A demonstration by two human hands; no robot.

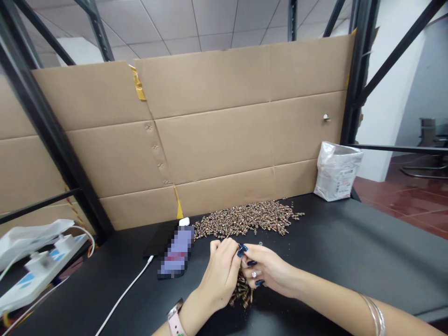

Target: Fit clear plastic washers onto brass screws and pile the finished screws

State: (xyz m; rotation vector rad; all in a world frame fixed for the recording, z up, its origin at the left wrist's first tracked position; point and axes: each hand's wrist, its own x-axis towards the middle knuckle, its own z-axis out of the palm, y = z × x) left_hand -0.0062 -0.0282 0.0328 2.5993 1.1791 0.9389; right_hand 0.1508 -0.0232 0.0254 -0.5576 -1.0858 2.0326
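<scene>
My left hand and my right hand are close together above the black table top. A small clump of bronze-coloured screws hangs from under my right hand's curled fingers, partly hidden by both hands. My left fingers curl in against my right fingertips, and anything between them is hidden. A large loose heap of similar screws lies just beyond my hands. A pink-strapped watch sits on my left wrist.
A phone with a pixelated cover lies left of my hands, with a white cable running from it. A white power strip sits at the lower left. A white paper bag stands against the cardboard wall at the table's back.
</scene>
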